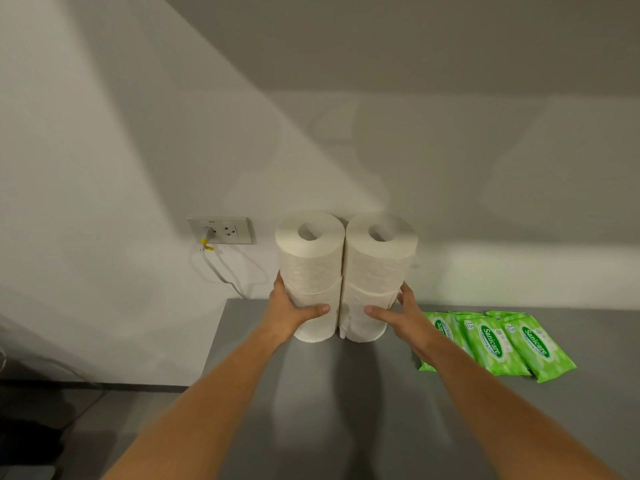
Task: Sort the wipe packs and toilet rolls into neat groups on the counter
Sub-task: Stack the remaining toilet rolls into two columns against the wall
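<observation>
Two stacks of white toilet rolls stand side by side on the grey counter [346,410], touching each other, each two rolls high. My left hand [294,311] wraps the lower roll of the left stack [310,258], thumb across its front. On the lower roll of the right stack [379,258] my right hand [398,311] grips the same way. To the right lie several green wipe packs [498,341], side by side and overlapping, flat on the counter; my right forearm hides part of the leftmost one.
The counter's left edge [216,341] drops to a darker floor area. A wall socket [221,231] with a grey cable plugged in sits on the white wall left of the rolls, the cable hanging down behind the counter's back corner.
</observation>
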The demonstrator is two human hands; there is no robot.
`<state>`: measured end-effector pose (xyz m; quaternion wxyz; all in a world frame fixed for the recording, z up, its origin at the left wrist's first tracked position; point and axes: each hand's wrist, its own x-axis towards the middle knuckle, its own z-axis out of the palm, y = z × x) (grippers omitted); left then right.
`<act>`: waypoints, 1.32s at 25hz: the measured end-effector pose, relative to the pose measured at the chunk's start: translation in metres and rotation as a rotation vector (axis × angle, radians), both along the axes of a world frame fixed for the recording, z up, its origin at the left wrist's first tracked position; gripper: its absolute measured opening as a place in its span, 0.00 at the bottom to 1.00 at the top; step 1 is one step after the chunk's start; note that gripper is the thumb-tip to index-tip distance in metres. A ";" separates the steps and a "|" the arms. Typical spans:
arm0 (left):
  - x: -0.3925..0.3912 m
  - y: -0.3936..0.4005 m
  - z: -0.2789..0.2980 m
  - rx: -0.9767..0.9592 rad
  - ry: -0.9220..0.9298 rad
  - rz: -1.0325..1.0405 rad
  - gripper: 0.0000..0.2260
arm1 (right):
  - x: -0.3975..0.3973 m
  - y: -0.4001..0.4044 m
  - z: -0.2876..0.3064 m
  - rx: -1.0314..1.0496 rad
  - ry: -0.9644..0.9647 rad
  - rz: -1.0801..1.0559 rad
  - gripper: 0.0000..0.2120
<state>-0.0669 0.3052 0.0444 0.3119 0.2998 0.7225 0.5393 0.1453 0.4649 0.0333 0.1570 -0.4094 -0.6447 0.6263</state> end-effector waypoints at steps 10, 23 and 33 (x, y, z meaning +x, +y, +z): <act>-0.011 -0.005 -0.001 0.027 -0.030 0.046 0.48 | -0.025 -0.022 0.010 0.064 0.044 -0.004 0.50; -0.055 -0.042 -0.002 -0.009 -0.047 0.081 0.51 | -0.073 -0.057 0.014 0.075 0.126 0.032 0.42; -0.061 -0.050 0.002 -0.081 -0.003 0.057 0.50 | -0.068 -0.050 0.010 0.071 -0.010 0.082 0.49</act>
